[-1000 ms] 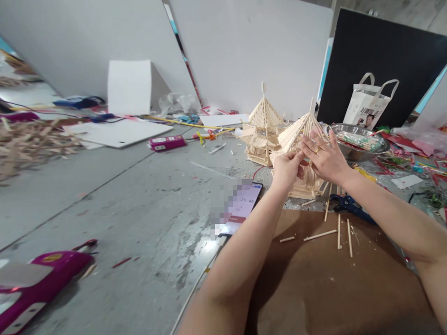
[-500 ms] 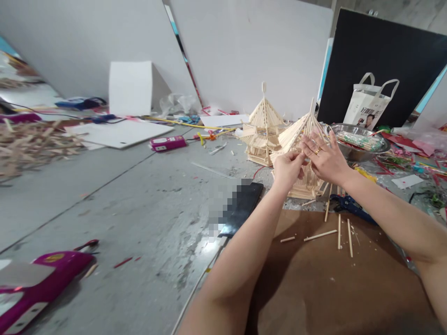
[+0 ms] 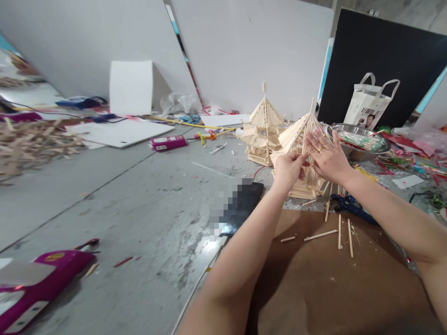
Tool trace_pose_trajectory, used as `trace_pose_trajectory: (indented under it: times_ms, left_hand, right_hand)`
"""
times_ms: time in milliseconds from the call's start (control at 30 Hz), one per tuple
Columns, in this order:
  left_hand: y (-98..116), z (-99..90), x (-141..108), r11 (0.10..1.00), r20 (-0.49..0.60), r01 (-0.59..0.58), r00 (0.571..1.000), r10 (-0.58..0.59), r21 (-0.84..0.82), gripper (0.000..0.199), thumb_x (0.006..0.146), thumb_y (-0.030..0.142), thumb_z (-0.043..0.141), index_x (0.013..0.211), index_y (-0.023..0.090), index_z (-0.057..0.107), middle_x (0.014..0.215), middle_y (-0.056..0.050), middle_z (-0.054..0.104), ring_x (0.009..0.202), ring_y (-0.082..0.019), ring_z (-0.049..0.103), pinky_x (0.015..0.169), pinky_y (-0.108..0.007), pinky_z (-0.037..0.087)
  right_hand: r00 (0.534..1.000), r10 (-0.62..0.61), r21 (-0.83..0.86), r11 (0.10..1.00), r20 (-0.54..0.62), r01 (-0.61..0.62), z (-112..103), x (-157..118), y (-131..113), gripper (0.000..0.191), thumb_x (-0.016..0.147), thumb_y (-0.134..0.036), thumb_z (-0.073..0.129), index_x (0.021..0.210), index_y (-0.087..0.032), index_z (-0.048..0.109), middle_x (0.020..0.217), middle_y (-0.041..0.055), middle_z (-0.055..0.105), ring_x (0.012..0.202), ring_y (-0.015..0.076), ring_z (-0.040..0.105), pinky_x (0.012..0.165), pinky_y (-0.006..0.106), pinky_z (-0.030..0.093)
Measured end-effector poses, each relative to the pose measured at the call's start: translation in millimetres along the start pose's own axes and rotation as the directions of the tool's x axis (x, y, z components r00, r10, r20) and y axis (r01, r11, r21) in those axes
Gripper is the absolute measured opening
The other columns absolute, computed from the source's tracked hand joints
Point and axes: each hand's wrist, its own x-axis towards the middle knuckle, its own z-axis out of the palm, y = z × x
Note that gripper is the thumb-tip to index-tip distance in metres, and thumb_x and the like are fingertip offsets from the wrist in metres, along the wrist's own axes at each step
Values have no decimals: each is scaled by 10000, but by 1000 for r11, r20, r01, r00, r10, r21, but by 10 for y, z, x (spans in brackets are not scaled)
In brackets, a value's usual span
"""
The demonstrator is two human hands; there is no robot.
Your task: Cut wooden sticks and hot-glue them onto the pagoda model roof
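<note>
A small pavilion [image 3: 296,133] built of thin pale wooden sticks stands before me, with a pointed roof and one stick jutting above its peak. At the roof's lower edge my left hand [image 3: 288,168] is closed in a pinch; what lies between its fingertips is hidden. My right hand [image 3: 328,156], wearing a ring, is open with its fingers stretched out against the right side of the roof. The two hands are close together and cover much of the pavilion's front. Just behind to the left stands a similar stick pavilion [image 3: 266,114].
Loose sticks [image 3: 320,235] lie on a brown board [image 3: 335,288], beside blue-handled pliers [image 3: 352,207]. A phone [image 3: 242,209] is left of my forearm. A metal bowl [image 3: 363,153] stands right; magenta devices [image 3: 169,143] and a stick pile [image 3: 38,144] are left.
My right hand has slid slightly to the right along the roof, its fingers a little farther from my left hand. My left hand and both pavilions stay in place.
</note>
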Motion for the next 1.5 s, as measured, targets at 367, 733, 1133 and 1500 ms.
trace_pose_trajectory:
  times_ms: [367,733,1133,1500]
  left_hand:
    - [36,6,-8,992,27,90,996,-88,-85,234,745,336,612,652,122,609,527,3,615,293,-38,430,324,-183,346]
    - [38,1,-20,995,52,66,997,-62,-78,247,775,337,596,674,113,621,522,1,613,284,-37,422,312,-175,344]
    - [-33,-20,30,1000,51,-11,999,11,-12,309,757,396,594,614,122,605,454,13,560,283,-52,421,305,-175,308]
    - [27,-49,17,964,38,-76,997,68,254,357,805,398,514,568,145,601,327,41,466,287,-62,425,381,-177,335]
  right_hand:
    - [998,64,-7,998,-2,-64,-25,-13,24,740,818,-200,412,1466,-169,56,1517,85,181,1394,267,110,1090,568,22]
    - [998,64,28,998,-30,-63,14,-35,42,703,800,-182,418,1454,-172,161,1491,98,258,1385,261,163,1085,579,16]
    - [1000,-2,-5,1000,3,2,-42,43,4,670,856,-223,400,1462,-200,114,1493,83,257,1390,261,138,1080,576,-52]
    - [999,-20,-6,1000,38,21,-28,83,4,715,840,-193,420,1465,-186,73,1492,103,248,1379,288,170,1067,611,-26]
